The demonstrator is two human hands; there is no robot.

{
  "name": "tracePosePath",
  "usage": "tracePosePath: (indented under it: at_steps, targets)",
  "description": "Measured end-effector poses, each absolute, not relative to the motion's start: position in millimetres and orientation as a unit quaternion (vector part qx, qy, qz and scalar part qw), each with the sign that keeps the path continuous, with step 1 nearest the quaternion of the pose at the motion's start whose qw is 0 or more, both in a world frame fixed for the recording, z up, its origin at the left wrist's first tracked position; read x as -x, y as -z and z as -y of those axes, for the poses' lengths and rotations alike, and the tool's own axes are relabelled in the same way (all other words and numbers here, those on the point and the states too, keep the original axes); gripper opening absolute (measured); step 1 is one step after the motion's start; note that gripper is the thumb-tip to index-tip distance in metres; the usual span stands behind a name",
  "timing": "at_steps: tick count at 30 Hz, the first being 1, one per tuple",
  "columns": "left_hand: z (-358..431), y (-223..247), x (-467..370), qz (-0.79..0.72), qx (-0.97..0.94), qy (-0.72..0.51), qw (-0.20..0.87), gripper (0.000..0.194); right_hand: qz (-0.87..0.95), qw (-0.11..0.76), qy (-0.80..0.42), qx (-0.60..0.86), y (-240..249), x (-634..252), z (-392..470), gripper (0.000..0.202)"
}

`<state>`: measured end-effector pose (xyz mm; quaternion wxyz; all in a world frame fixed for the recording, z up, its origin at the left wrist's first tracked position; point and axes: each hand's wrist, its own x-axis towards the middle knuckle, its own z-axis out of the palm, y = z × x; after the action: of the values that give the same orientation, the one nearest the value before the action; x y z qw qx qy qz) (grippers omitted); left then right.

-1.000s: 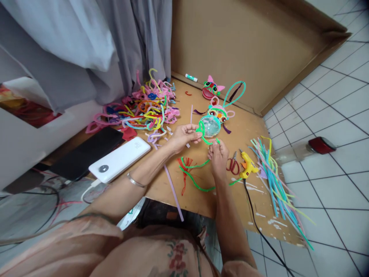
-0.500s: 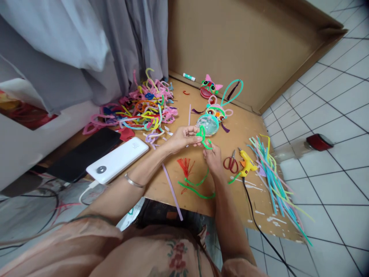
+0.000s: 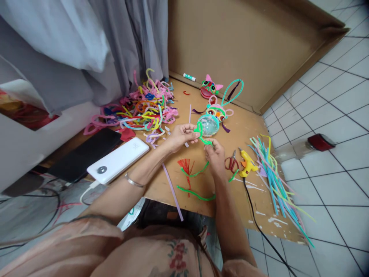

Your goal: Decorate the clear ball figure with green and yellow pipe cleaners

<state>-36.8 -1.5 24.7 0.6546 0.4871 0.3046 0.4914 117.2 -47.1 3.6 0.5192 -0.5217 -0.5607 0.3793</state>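
Between both hands is a bright green pipe cleaner [image 3: 201,132], bent into a loop at its upper end. My left hand [image 3: 184,137] pinches it near the loop with thumb and fingers. On the other side my right hand [image 3: 215,152] grips its lower end, and further green lengths trail below that hand. A red tassel [image 3: 187,167] lies on the table under the hands, among those green lengths. Just beyond the fingers stands a clear, teal-rimmed dome [image 3: 208,125], touching a decorated animal head [image 3: 216,112] with pink loop ears.
A tangle of coloured pipe cleaners [image 3: 144,105] lies at left, near a white power bank [image 3: 118,159] and a black phone [image 3: 86,154]. Right are scissors [image 3: 231,163], a yellow glue gun [image 3: 247,163] with cord, and straight pipe cleaners [image 3: 272,175]. A pink-eared head [image 3: 210,87] sits behind.
The green loop has shifted slightly left and its lower end now runs to the right hand's fingertips. My right hand has turned a little, and the green lengths by the tassel have moved.
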Motion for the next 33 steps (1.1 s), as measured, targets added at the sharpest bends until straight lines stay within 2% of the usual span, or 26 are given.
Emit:
tracePosePath:
  at_steps: [4, 7, 10, 13, 19, 22, 25, 28, 33]
  targets:
    - [1, -26, 37, -0.310, -0.463, -0.494, 0.667, 0.048, 0.537, 0.566, -0.351, 0.517, -13, -113, 49, 0.025]
    - [2, -25, 36, -0.309, -0.457, -0.490, 0.675, 0.050, 0.569, 0.588, -0.283, 0.500, -17, -109, 52, 0.021]
    - [1, -23, 35, -0.312, -0.466, -0.483, 0.672, 0.052, 0.599, 0.595, -0.206, 0.494, -18, -107, 55, 0.017]
    - [2, -21, 35, -0.317, -0.486, -0.473, 0.663, 0.050, 0.615, 0.597, -0.181, 0.482, -17, -109, 54, 0.014]
    - [7, -24, 33, -0.299, -0.526, -0.456, 0.653, 0.034, 0.609, 0.592, -0.206, 0.486, -14, -112, 51, 0.013]
    - [8, -25, 34, -0.284, -0.550, -0.443, 0.648, 0.026, 0.587, 0.590, -0.240, 0.500, -16, -113, 51, 0.019]
    - [7, -24, 36, -0.281, -0.559, -0.435, 0.648, 0.024, 0.563, 0.584, -0.302, 0.501, -18, -115, 50, 0.028]
    - [5, -24, 38, -0.269, -0.573, -0.413, 0.655, 0.023, 0.556, 0.562, -0.366, 0.492, -20, -117, 49, 0.029]
    - [2, -23, 43, -0.256, -0.592, -0.383, 0.662, 0.021, 0.541, 0.554, -0.385, 0.501, -19, -119, 47, 0.028]
